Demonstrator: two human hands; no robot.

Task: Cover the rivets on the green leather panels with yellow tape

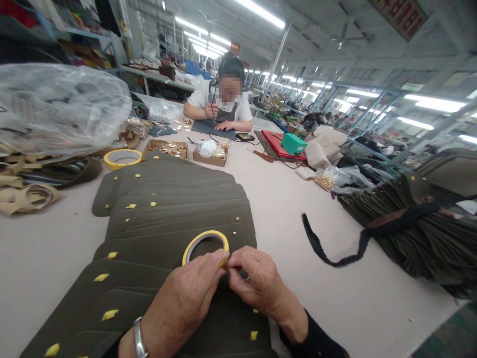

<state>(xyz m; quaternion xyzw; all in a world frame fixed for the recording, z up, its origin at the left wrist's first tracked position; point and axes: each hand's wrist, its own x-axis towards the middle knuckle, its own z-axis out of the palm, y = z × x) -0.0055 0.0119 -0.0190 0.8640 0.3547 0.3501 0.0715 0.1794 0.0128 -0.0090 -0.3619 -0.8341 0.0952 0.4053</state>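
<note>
A roll of yellow tape (206,233) is gripped in my left hand (188,286), which wears a metal bracelet. My right hand (259,278) pinches at the near edge of the roll, where the tape's end seems to be; the fingertips of both hands meet and partly hide it. Under my hands lie overlapping dark olive fabric panels (179,206), fanned out across the table. Small yellow tape pieces (110,314) are stuck on several panels. Two small round metal studs (234,233) show near the right edge of one panel.
Another yellow tape roll (122,158) lies by a box of gold-coloured hardware (167,149). Opposite sits a co-worker (219,107) holding a tool over dark material. A black strip (331,256) runs from stacked olive pieces (402,219) at right. A plastic bag (63,107) bulges at left.
</note>
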